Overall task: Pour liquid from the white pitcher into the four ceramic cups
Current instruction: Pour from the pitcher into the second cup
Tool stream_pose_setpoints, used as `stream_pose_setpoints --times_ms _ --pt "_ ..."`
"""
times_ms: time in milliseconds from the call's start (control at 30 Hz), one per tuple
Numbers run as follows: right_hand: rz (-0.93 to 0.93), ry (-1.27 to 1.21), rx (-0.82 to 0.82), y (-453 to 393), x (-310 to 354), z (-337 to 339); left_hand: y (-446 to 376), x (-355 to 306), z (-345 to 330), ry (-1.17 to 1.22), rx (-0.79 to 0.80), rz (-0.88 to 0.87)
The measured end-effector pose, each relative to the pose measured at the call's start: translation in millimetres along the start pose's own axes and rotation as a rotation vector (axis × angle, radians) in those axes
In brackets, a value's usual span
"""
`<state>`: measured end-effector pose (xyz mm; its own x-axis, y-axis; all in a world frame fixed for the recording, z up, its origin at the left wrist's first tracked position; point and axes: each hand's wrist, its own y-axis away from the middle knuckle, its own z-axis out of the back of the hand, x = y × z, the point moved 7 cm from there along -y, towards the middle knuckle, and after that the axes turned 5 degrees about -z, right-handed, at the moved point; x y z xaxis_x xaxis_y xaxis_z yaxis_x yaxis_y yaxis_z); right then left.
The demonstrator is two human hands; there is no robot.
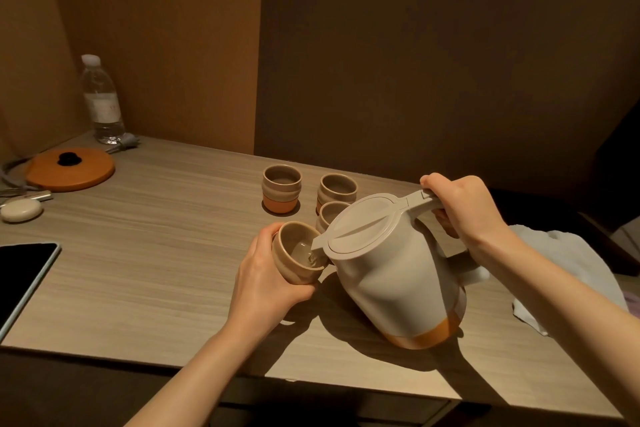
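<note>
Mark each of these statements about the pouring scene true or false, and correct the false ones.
1. The left hand holds a ceramic cup. True.
2. The white pitcher stands upright. False: it is tilted, spout over the held cup.
3. The right hand grips the pitcher's handle. True.
4. The water bottle lies on its side. False: it stands upright.
5. Three other cups sit on the table. True.

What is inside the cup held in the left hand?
Inside the held cup, a little clear liquid pools at the bottom where the white pitcher spout pours in. The spout covers part of the inner wall, so the exact level cannot be seen.
</note>
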<state>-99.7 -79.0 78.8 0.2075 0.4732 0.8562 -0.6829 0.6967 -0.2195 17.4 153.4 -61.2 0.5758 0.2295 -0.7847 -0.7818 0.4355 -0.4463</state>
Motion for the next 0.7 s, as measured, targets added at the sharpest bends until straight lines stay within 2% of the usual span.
stream_pose_setpoints --times_ms 700 --pt "-0.001 0.019 -0.002 0.1 1.3 -1.2 2.3 4.1 -3.9 0.064 -0.026 0.042"
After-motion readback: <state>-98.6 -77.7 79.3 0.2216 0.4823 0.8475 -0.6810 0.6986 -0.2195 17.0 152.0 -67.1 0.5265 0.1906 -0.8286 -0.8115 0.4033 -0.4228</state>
